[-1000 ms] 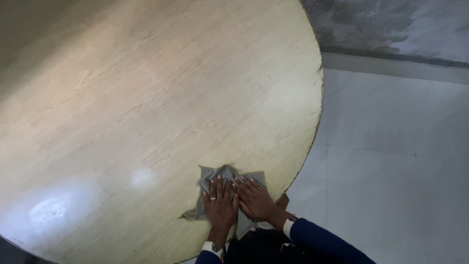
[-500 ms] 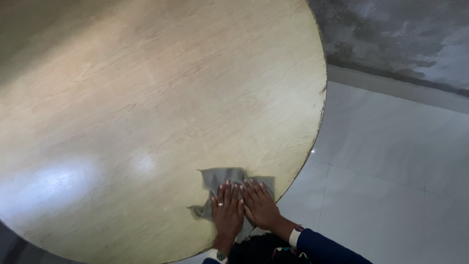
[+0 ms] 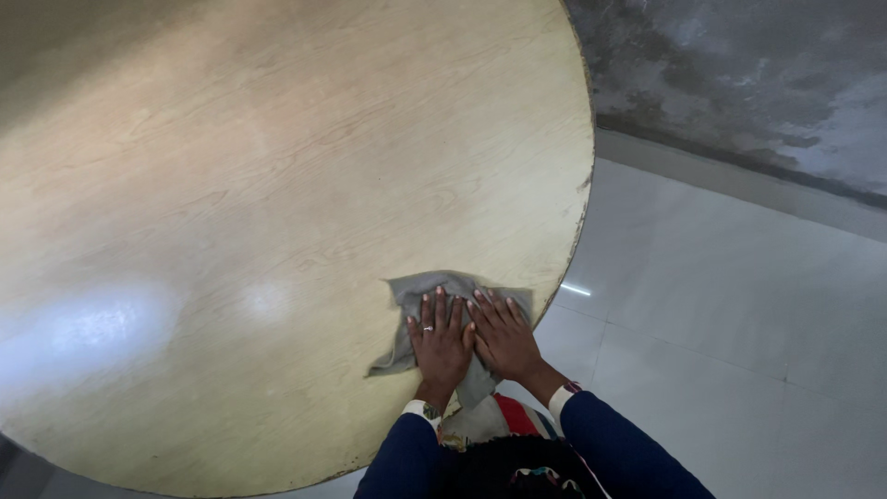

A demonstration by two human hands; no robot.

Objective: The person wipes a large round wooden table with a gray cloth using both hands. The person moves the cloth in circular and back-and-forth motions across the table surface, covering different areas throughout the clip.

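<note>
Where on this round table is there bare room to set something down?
Nearly all of the round table is bare: everything left of and beyond the grey cloth. The only crowded spot is the near right rim, where the left hand and right hand press flat on the cloth.

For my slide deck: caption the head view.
Both hands, left and right, press a grey cloth flat on a round wooden table.

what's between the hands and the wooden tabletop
In the head view, a grey cloth lies flat between both hands, left hand and right hand, and the round table.
</note>
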